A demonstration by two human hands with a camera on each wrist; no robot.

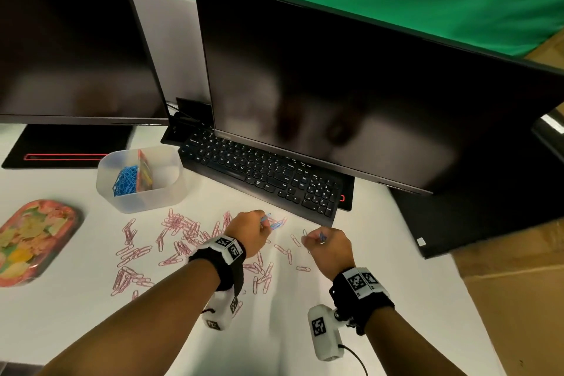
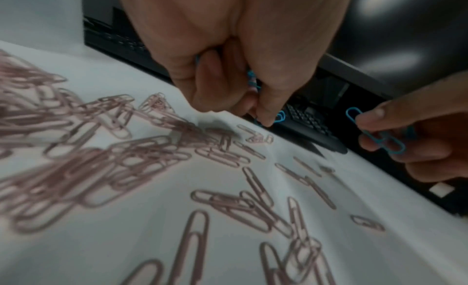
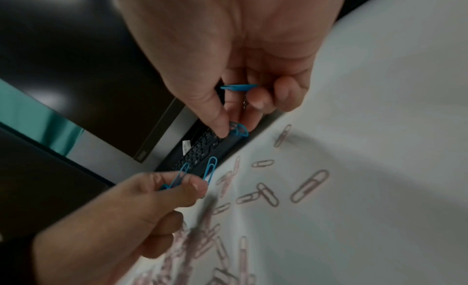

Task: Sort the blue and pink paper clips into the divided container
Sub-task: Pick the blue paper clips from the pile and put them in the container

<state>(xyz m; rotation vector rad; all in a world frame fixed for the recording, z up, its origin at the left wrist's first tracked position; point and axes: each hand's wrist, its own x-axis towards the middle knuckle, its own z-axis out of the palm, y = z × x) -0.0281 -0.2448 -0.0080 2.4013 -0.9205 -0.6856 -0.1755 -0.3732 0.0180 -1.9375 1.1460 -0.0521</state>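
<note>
Many pink paper clips [image 1: 183, 232] lie scattered on the white table [image 1: 366, 223]. My left hand [image 1: 265, 227] hovers over their far edge and pinches a few blue paper clips [image 1: 270, 221]; the left wrist view shows the blue clips [image 2: 279, 117] at its fingertips. My right hand [image 1: 314, 240] is just to the right and also pinches blue clips [image 3: 238, 129], with another [image 3: 238, 87] tucked under its curled fingers. The translucent divided container [image 1: 164, 192] stands at the back left, with blue clips [image 1: 125, 181] in its left compartment.
A black keyboard [image 1: 262, 174] lies just beyond both hands, under a large dark monitor [image 1: 351, 85]. A second monitor [image 1: 70, 40] stands at the left. A patterned oval tray [image 1: 33, 241] sits at the table's left edge. The table's right edge is near the right arm.
</note>
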